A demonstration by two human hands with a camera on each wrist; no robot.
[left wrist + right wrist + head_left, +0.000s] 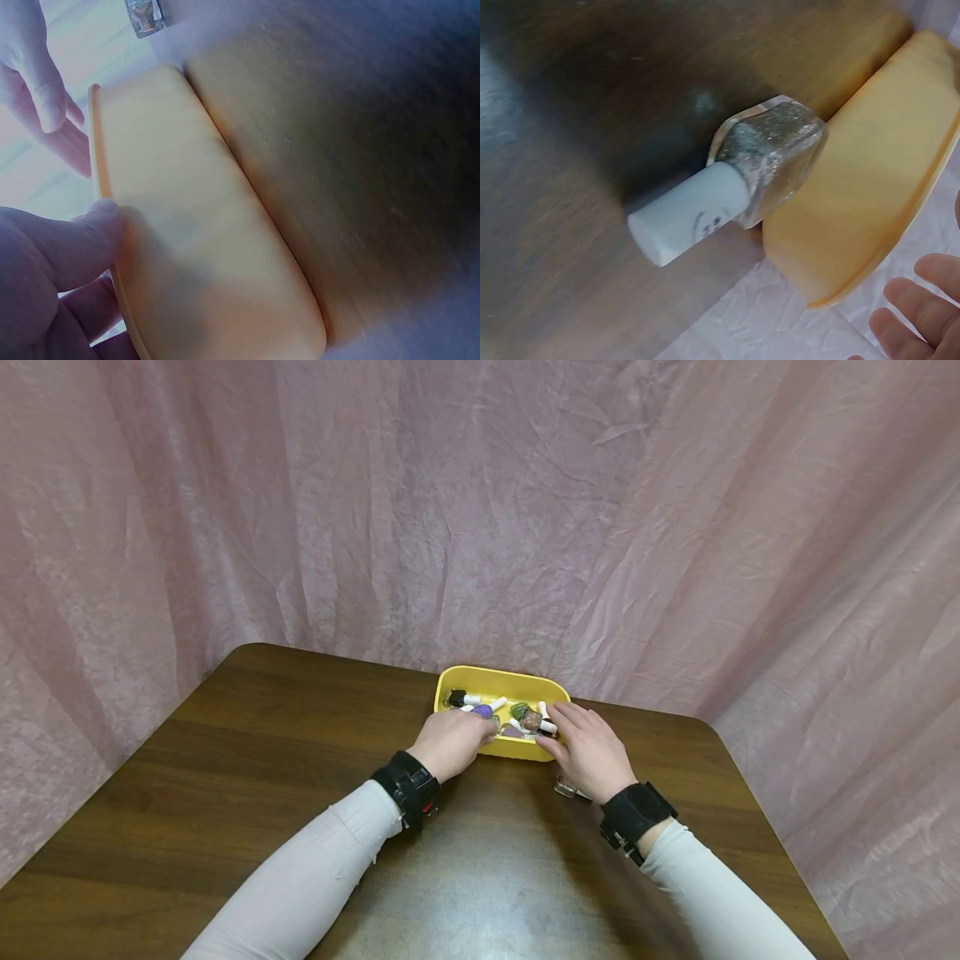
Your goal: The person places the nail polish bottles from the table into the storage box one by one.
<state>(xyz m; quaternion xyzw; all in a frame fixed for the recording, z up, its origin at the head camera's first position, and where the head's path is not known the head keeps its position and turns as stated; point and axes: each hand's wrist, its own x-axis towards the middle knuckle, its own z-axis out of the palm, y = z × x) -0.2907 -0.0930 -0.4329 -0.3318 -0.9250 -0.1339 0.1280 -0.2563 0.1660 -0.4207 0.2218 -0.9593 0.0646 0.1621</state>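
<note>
A yellow plastic bin [471,677] on the table holds several nail polish bottles with white caps, among them a purple one [482,711], a green one [520,711] and a glittery one [530,720]. My left hand [452,739] grips the bin's near rim; in the left wrist view its thumb [101,232] lies at the rim, the fingers behind it. Over the bin's right end hovers my right hand [596,756], fingers apart and relaxed, holding nothing visible. A glitter nail polish bottle [772,154] with a white cap lies on the table outside the bin, beneath the right wrist.
The brown wooden table [285,735] has rounded far corners. A pink curtain [487,527] hangs right behind the bin and along the sides. Black straps with cameras [408,789] sit on both wrists.
</note>
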